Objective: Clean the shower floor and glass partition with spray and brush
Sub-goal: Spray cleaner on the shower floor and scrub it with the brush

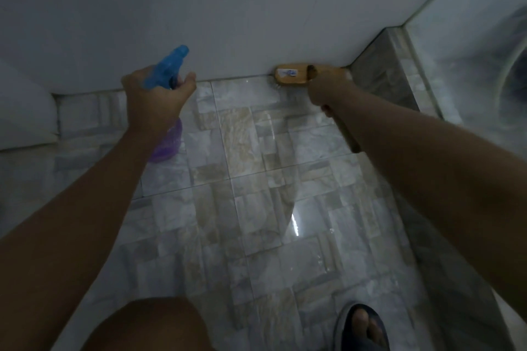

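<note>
a bare knee (148, 322) and a foot in a dark slipper (362, 328) are seen nearest, on the wet, glossy tiled shower floor (256, 194). both forearms are stretched forward over the tiles. the left hand (155, 100) is wrapped around the neck of a spray bottle (168, 71): its fingers (186, 81) are curled together on the blue trigger head, while the purple body hangs below the palm, above the floor. to the right, the right hand (328, 91) is clamped on the wooden handle of a brush (293, 75), the fingers themselves being hidden beneath the hand. just beyond these fingers, the brush head is pressed to the floor where it touches the base of the white wall (256, 8). further right, a grey tiled curb (390, 71) and the glass partition (470, 51) are seen.
</note>
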Motion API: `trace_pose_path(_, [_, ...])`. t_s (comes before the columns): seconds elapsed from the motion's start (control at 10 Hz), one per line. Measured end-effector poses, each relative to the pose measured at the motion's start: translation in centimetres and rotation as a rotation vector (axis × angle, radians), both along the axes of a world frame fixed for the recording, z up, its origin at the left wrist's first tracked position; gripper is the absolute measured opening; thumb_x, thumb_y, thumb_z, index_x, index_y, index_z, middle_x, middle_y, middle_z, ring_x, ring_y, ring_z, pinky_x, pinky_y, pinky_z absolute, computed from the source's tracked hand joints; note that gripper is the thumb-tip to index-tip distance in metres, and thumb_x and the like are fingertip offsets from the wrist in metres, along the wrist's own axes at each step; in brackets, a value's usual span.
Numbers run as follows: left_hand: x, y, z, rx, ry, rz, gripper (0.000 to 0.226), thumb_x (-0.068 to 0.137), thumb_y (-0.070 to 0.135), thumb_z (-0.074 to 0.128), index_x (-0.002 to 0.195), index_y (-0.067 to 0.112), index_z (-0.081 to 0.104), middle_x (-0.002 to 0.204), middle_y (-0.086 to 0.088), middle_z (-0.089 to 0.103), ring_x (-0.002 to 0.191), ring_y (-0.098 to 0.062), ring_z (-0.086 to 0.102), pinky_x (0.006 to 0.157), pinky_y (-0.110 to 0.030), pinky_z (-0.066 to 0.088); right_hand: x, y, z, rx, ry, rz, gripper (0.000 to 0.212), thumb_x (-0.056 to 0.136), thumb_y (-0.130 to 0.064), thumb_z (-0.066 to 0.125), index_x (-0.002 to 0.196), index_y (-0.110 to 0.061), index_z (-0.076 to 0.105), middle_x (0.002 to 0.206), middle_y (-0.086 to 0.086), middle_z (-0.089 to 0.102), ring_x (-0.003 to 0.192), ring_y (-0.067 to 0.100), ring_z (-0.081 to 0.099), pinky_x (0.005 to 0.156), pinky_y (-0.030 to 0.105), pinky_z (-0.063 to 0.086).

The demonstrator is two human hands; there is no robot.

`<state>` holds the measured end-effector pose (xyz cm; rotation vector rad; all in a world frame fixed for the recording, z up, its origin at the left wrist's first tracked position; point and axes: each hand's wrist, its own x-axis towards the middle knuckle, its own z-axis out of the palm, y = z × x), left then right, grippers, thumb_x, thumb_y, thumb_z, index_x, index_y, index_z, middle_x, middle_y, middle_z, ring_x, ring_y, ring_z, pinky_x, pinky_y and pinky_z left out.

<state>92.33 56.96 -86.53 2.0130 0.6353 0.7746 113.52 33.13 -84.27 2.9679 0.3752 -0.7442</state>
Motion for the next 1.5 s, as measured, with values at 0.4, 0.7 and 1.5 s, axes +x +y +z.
trace_pose_path(0.4, [-0.7,0.6,-0.6,0.058,-0.023,0.038,0.028,0.087,0.029,0.073,0.069,0.009,0.064,0.063,-0.012,0.062,0.057,-0.02,0.056,0.06,-0.034,0.05,-2.6,-0.4,4.6,-0.041,-0.002,-0.006,0.043,0.1,-0.011,0.042,0.14,0.002,0.047,0.146,0.023,0.045,0.134,0.037,0.043,0.111,0.04,0.036])
trace_pose_path(0.7, [-0.6,0.9,-0.4,-0.028,-0.029,0.052,0.024,0.086,0.034,0.074,0.069,0.022,0.061,0.066,-0.006,0.06,0.06,-0.016,0.056,0.061,-0.034,0.049,-5.2,3.8,0.0,0.012,0.095,0.273,0.041,0.105,-0.012,0.038,0.142,0.005,0.045,0.144,0.025,0.047,0.13,0.035,0.049,0.101,0.035,0.04])
trace_pose_path(1.5, [0.1,0.4,-0.3,0.045,0.005,0.039,0.032,0.086,0.029,0.072,0.066,0.008,0.061,0.061,-0.019,0.06,0.054,-0.015,0.05,0.055,-0.031,0.044,-4.1,3.5,1.7,-0.121,-0.044,0.17,0.046,0.108,-0.019,0.036,0.15,0.001,0.034,0.156,0.02,0.034,0.143,0.034,0.034,0.115,0.041,0.025])
